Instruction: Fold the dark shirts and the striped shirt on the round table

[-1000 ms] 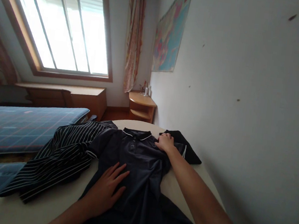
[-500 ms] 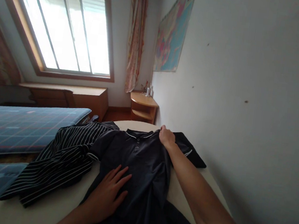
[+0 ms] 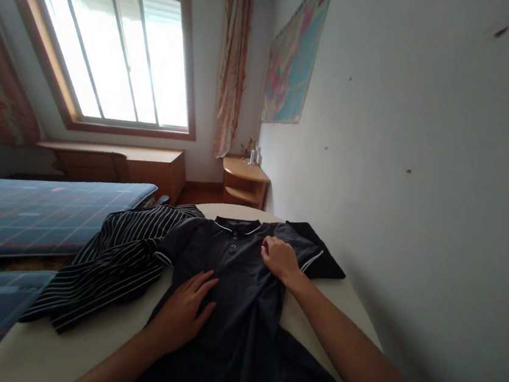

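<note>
A dark short-sleeved polo shirt [image 3: 234, 287] is spread front up, its white-edged collar at the far end and the lower part towards me. My left hand [image 3: 188, 309] lies open on the shirt's left chest, fingers stretched out. Over the right chest, below the shoulder, is my right hand [image 3: 280, 258], its fingers loosely bent with the tips by the cloth and no fabric visibly gripped. The right sleeve overlaps a black cloth [image 3: 332, 269]. Left of the shirt lies a black-and-white striped garment [image 3: 117, 267], folded over itself.
The clothes lie on a cream surface with a rounded far edge [image 3: 229, 209]. Blue plaid mattresses [image 3: 50, 210] are on the left. A white wall [image 3: 415, 234] runs along the right. Beyond stand a corner shelf [image 3: 245, 170] and a wooden desk [image 3: 157, 156] below the window.
My right hand has let go of the shirt's right shoulder and moved down towards the chest. The right sleeve now lies flatter and further out. My left hand stays on the chest.
</note>
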Tool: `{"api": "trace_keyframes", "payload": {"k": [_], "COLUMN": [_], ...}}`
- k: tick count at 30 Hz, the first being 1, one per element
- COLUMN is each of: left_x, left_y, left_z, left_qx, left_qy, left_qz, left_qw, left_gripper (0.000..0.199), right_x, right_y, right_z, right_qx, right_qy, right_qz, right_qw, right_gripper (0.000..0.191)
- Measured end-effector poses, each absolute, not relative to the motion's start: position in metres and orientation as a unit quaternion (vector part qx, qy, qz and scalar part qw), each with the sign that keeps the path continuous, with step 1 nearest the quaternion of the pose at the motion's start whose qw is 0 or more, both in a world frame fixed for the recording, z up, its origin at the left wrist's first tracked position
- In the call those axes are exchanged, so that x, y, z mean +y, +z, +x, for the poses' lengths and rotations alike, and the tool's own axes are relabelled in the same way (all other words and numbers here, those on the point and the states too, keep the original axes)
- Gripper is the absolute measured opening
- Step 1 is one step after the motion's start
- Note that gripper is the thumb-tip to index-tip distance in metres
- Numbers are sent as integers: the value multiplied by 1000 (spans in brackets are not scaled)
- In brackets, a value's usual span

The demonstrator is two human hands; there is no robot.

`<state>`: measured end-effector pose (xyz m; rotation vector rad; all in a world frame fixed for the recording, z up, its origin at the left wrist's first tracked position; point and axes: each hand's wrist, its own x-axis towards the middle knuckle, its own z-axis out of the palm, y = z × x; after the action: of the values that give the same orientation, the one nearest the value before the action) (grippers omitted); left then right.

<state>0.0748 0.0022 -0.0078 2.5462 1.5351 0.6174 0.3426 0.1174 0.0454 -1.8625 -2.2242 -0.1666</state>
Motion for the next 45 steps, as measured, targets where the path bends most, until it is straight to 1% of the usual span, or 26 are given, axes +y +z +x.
{"api": "trace_keyframes", "payload": {"k": [3, 6, 9, 12, 15, 18, 23, 25, 27, 30, 32, 34, 36, 40, 42, 45], "left_x": [5, 4, -1, -7, -10, -9, -3, -1, 0, 1, 2, 3, 5, 6, 5, 0], "left_y": [2, 20, 38, 47, 48, 43, 31, 27, 25, 22, 21, 21, 25, 37, 41, 46], "left_z": [70, 59, 44, 31, 25, 27, 30, 30, 29, 29, 27, 24, 19, 7, 5, 12], "left_qx": [534, 595, 678, 739, 750, 739, 720, 710, 706, 714, 717, 717, 715, 711, 717, 724], "left_qy": [210, 185, 109, 14, -20, 0, 90, 110, 115, 109, 105, 117, 152, 227, 232, 201], "left_qz": [819, 781, 726, 673, 660, 673, 687, 693, 696, 690, 688, 687, 683, 663, 653, 653], "left_qw": [12, -35, -44, -31, -27, -8, 43, 53, 56, 48, 38, 25, 4, -56, -80, -101], "left_gripper": [41, 35, 31, 32, 31, 31, 42, 45, 47, 48, 46, 43, 40, 31, 28, 28], "right_x": [93, 73, 58, 46, 41, 43, 53, 56, 57, 56, 53, 51, 49, 48, 47, 41], "right_y": [57, 68, 71, 61, 42, 27, 23, 23, 21, 14, 9, 5, 5, 15, 22, 30], "right_z": [351, 366, 381, 386, 387, 392, 420, 431, 436, 434, 430, 427, 429, 436, 437, 434], "right_qx": [-746, -712, -689, -690, -717, -726, -648, -618, -602, -603, -625, -657, -680, -660, -647, -656], "right_qy": [-19, 1, 49, 98, 136, 149, 102, 84, 86, 135, 171, 190, 192, 150, 132, 160], "right_qz": [-660, -701, -723, -717, -682, -660, -698, -703, -699, -680, -657, -628, -604, -615, -632, -642], "right_qw": [83, 39, -2, -4, 39, 117, 287, 341, 377, 395, 386, 372, 368, 404, 406, 364], "right_gripper": [29, 36, 44, 47, 35, 22, 17, 14, 13, 27, 39, 47, 47, 39, 39, 44]}}
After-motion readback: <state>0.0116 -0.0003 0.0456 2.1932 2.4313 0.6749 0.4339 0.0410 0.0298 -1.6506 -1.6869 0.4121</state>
